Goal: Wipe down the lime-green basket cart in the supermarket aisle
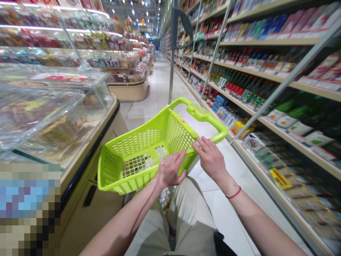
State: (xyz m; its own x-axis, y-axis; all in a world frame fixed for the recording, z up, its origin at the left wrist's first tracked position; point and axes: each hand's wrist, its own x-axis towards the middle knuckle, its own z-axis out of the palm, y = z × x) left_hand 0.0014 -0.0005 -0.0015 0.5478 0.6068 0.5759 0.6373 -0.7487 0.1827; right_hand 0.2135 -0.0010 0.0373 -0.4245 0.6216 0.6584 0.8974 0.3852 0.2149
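A bright green plastic shopping basket [133, 142] with perforated walls stands in front of my legs, turned with its looped handle [222, 129] to the right. Nothing lies in the part of its grid floor that shows. My left hand [172, 169] is closed at the near rim, thumb and index finger pointing right. On the rim's right corner, below the handle, my right hand [211, 158] rests with its fingers together and bent over the edge. A red string bracelet [234, 192] circles my right wrist.
Shelves of bottles and packets [239, 92] line the right side, with a yellow price tag [281, 178] low down. At left stands a glass-edged counter [106, 124] of packaged food. A metal pole [171, 78] with a grey loop rises behind the basket. A tiled aisle [158, 71] runs ahead.
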